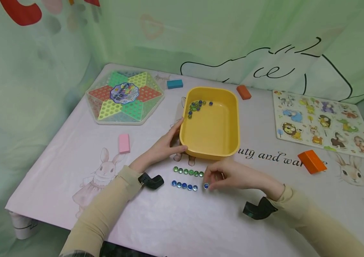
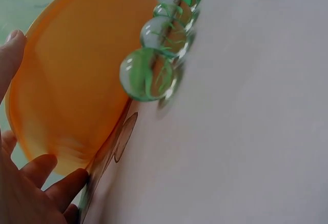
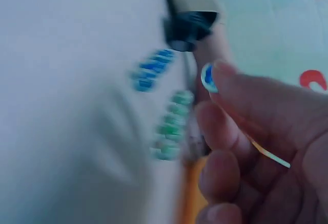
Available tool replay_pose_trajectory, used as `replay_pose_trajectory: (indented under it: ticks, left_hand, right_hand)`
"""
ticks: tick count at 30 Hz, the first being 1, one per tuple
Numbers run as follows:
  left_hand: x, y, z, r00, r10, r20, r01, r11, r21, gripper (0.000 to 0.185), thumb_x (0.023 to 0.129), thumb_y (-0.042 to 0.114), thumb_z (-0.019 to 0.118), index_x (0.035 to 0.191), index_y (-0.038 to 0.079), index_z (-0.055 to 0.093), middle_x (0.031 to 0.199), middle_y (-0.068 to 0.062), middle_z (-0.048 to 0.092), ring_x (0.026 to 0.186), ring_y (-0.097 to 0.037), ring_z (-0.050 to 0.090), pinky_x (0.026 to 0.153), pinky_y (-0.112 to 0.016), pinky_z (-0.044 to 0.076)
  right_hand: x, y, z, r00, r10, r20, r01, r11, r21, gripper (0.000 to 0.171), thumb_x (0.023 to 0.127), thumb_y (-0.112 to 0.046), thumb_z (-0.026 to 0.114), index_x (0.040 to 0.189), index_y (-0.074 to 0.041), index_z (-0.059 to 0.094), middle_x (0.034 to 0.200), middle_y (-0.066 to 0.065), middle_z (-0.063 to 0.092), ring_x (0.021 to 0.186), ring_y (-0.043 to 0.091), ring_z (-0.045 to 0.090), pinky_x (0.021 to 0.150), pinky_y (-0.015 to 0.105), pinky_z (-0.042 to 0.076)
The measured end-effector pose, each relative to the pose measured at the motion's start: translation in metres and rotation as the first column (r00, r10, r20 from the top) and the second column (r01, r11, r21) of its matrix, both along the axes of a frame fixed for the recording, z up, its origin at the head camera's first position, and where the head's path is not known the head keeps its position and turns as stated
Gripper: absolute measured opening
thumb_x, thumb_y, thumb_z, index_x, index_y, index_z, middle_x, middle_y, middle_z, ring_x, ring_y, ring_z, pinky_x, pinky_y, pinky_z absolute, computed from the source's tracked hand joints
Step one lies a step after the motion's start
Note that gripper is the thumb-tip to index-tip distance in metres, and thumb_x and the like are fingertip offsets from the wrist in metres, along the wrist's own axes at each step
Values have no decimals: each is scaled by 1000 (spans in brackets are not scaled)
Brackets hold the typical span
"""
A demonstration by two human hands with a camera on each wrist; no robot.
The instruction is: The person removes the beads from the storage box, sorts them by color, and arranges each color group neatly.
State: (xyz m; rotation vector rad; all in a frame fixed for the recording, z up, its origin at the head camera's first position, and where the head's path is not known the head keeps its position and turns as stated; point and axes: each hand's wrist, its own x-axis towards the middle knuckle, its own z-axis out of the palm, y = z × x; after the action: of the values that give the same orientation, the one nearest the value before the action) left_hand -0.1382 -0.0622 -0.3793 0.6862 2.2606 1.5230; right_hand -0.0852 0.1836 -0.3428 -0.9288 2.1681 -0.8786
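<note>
A yellow plastic tub (image 1: 214,139) stands mid-table with several blue and green marbles (image 1: 196,105) in its far left part. My left hand (image 1: 162,147) rests against the tub's near left corner, thumb at the rim and fingers spread along its side; the left wrist view shows the thumb and fingertips apart. My right hand (image 1: 230,175) pinches a blue marble (image 3: 207,78) between thumb and forefinger, at the right end of a row of blue marbles (image 1: 184,185). Behind that runs a row of green marbles (image 1: 191,172), its right end beside my right fingers.
A Chinese checkers box (image 1: 104,113) lies at the back left. Pink (image 1: 124,143), blue (image 1: 174,84) and two orange blocks (image 1: 243,92) are spread about. An animal puzzle board (image 1: 317,117) lies at the right. A curtain (image 1: 156,43) hangs behind the table.
</note>
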Motion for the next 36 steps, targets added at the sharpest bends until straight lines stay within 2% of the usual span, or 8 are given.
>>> replay_pose_trajectory:
  ticks: [6,11,19,20,27,28,30,36]
  left_hand:
    - [-1,0,-3,1000,-9,4,9,1000,0,84,89,17,60,150,17,2,152,-14,24,140,-24,22,114,-42,17]
    - [-4,-1,-9,1000,-7,-3,7,1000,9,85,88,21,62,150,19,3,151,-13,25,140,-24,22,114,-42,17]
    - [-18,-1,-39,999,12,-30,-12,1000,17,87,86,36,64,147,40,2,152,-1,26,139,-15,23,114,-39,18]
    - [-18,-1,-40,999,12,-32,-11,1000,20,87,85,40,64,146,41,2,152,-1,26,139,-15,23,114,-39,18]
    - [-16,-1,-35,1000,18,-11,-18,1000,9,87,86,39,63,146,43,1,153,1,23,140,-15,21,114,-40,17]
    - [-18,-1,-40,1000,21,-15,-21,1000,9,87,85,42,64,144,46,1,153,4,23,140,-13,21,114,-39,18]
    - [-18,-1,-40,1000,17,-15,-17,1000,12,86,84,43,63,145,45,1,153,4,22,140,-13,20,114,-40,18]
    - [-18,-1,-39,1000,12,-22,-11,1000,17,86,86,35,63,146,43,1,154,3,21,141,-14,19,114,-40,17]
  right_hand:
    - [10,0,-28,995,-98,-16,98,995,-20,7,81,-16,70,87,-15,65,66,-10,51,59,1,45,54,17,39]
    - [14,-1,-39,988,-148,-50,147,989,-30,7,82,-17,70,87,-15,65,64,-11,51,57,0,44,52,17,38]
    - [17,-7,-41,981,-166,-102,167,986,5,7,82,-19,70,89,-18,66,64,-12,49,57,1,44,54,17,38]
    - [17,-7,-41,980,-165,-107,167,986,7,7,82,-19,70,89,-19,66,64,-12,49,58,1,44,54,17,38]
    - [18,-10,-40,976,-156,-151,162,986,29,8,81,-22,70,88,-20,67,64,-13,49,57,0,43,53,17,37]
    - [18,-10,-40,976,-154,-154,161,986,32,8,81,-23,70,88,-20,67,64,-14,49,57,0,43,53,17,37]
    - [17,-10,-40,977,-149,-155,156,987,34,9,81,-23,71,88,-20,67,64,-14,50,56,0,43,53,17,37]
    - [14,-7,-31,985,-147,-93,149,989,12,14,81,-23,71,92,-16,67,67,-11,53,59,2,46,55,18,40]
